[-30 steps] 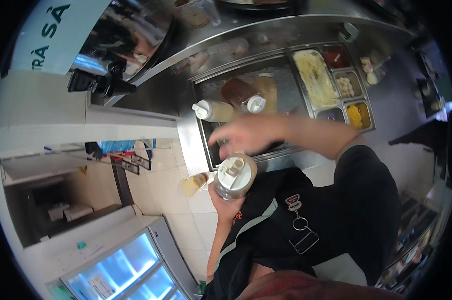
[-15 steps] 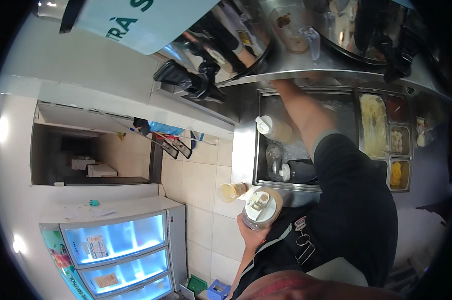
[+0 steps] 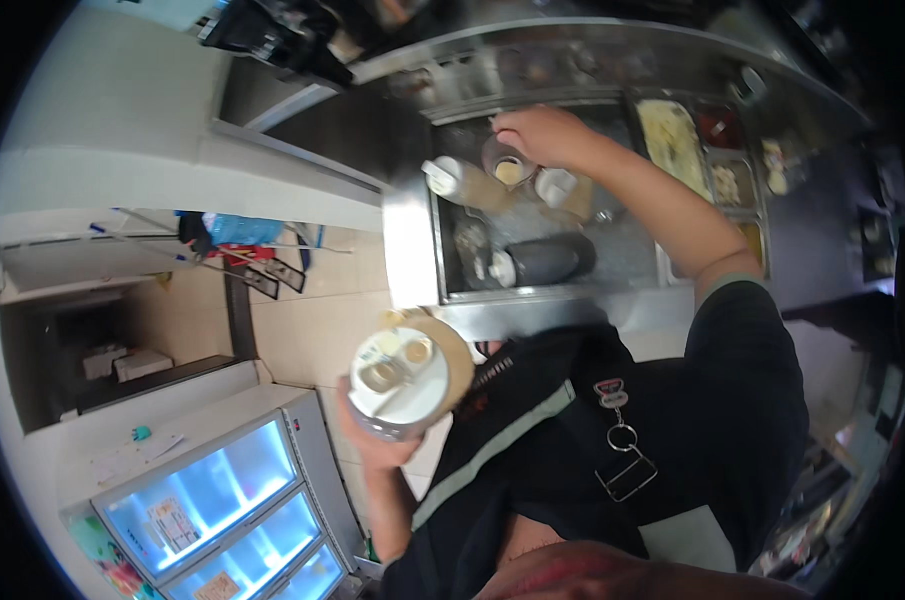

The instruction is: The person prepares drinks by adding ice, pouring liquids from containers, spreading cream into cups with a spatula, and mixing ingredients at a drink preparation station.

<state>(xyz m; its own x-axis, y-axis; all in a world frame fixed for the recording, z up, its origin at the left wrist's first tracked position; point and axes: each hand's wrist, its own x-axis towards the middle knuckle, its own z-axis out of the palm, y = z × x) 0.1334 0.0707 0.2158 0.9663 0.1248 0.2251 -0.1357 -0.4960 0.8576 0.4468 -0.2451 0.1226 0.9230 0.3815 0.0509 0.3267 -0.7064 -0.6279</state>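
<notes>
Low on the left, my left hand (image 3: 372, 440) is wrapped round a large pitcher (image 3: 447, 350) of tan liquid with a white flip-spout lid. Behind that pitcher, a cup (image 3: 404, 318) with something yellowish shows only in part. My right hand (image 3: 542, 135) reaches over the sunken ice bin (image 3: 437, 220), fingers closed on the rim of a small clear cup (image 3: 492, 155), slightly blurred. Near this cup in the bin lie a white-lidded bottle of tan liquid (image 3: 484, 190), another white-capped bottle (image 3: 572, 195) and a dark bottle with a white cap (image 3: 552, 260).
Right of the bin, several topping pans hold a pale yellow spread (image 3: 672, 140), a red topping (image 3: 717, 128) and whitish balls (image 3: 727, 185). A steel ledge (image 3: 532, 40) runs behind. To the left stand a lit display fridge (image 3: 202, 490) and cleaning tools (image 3: 247, 250).
My right hand has come out from under the steel ledge back over the bin, now with a clear cup. My left hand and the pitcher have come closer to me. The view has shifted.
</notes>
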